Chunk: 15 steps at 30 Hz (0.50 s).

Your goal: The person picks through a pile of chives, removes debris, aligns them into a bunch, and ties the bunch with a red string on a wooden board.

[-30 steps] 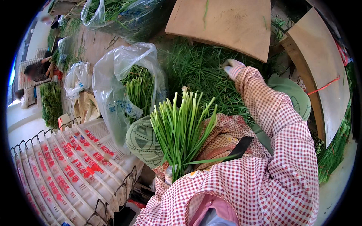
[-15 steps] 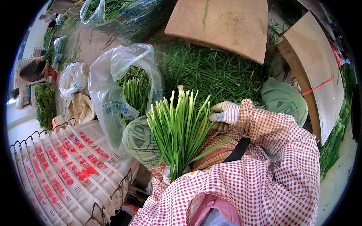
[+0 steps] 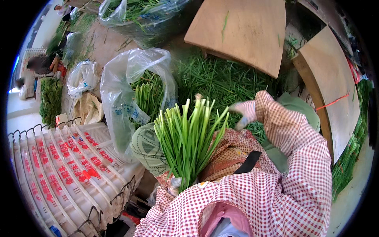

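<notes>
A thick bunch of green chives (image 3: 188, 144) stands in front of my body, pale cut ends up and spread like a fan. My left hand (image 3: 174, 185), in a striped glove, is closed round its lower part; the stalks hide most of the fingers. To the right of the bunch, my gloved right hand (image 3: 245, 112) is raised near the tips of the stalks. Motion smears its fingers, and I cannot see whether anything is in them. Past the bunch, loose chives (image 3: 221, 77) cover the floor.
A clear plastic bag (image 3: 114, 91) with more chives stands left of my knee. At lower left is a white plastic crate (image 3: 112, 148) with red lettering. Wooden boards (image 3: 241, 35) stand ahead and at right. Another person (image 3: 41, 64) sits at far left.
My right hand has moved away from the side of the bunch, slightly up and to the right. The left hand keeps the chives in about the same place. The view has shifted slightly.
</notes>
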Tool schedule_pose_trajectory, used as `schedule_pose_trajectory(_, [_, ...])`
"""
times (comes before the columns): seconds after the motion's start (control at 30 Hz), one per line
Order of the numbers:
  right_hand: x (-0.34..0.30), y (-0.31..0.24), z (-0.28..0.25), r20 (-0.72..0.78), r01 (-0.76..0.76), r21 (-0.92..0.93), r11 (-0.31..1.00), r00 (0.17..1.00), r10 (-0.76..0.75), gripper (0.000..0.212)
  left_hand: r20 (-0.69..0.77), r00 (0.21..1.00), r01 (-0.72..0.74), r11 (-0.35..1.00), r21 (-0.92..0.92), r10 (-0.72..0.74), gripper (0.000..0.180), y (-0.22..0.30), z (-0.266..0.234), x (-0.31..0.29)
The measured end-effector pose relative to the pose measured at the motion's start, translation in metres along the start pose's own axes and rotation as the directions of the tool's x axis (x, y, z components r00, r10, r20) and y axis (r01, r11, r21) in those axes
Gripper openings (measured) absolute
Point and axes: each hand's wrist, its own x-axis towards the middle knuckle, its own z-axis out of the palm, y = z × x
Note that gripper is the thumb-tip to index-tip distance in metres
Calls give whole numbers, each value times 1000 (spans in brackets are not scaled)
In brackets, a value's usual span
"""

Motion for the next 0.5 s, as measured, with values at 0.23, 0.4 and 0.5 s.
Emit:
schedule_pose_trajectory(0.23, [-18, -110, -5, -175, 581, 632, 513, 752, -635, 110, 112, 989, -102, 992, 80, 93, 46, -2, 28, -18])
schedule_pose_trajectory(0.4, [-33, -136, 19, -399, 615, 679, 402, 768, -501, 142, 245, 917, -372, 896, 243, 314, 45, 5, 59, -28])
schedule_pose_trajectory(0.5, [-50, -148, 29, -442, 668, 686, 289, 698, -564, 141, 329, 944, 92, 967, -237, -9, 39, 3, 66, -17])
